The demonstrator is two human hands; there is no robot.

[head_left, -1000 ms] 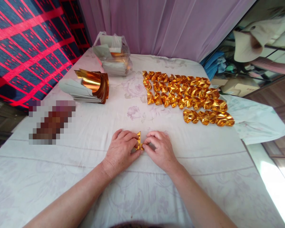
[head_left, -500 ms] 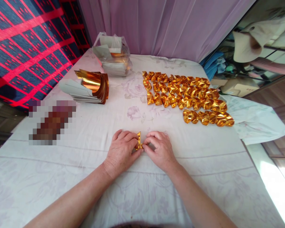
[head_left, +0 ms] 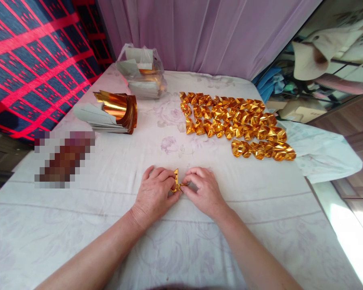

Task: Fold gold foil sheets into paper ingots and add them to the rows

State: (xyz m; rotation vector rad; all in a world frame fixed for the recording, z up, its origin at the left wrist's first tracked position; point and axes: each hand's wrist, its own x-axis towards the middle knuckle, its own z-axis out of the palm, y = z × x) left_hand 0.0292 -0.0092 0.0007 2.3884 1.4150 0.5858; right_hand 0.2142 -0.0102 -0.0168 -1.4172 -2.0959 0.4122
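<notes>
At frame centre, a small gold folded-foil piece (head_left: 176,176) shows against a white, mauve-flowered fabric tablecloth (head_left: 121,163).

Narrow gap between my left hand (head_left: 157,186) and right hand (head_left: 203,190), taken up by a folded gold piece (head_left: 176,175). Straight ahead I have a bare lane of table (head_left: 151,149), bounded left by the foil stack (head_left: 115,119) and, behind it, a plastic bag (head_left: 143,85); right by rows of gold shapes (head_left: 230,117). Purple curtain (head_left: 181,36) closes the far end. Far left: pixelated dark object (head_left: 66,157) obstructs. Surface outside both my wrists: open.
</notes>
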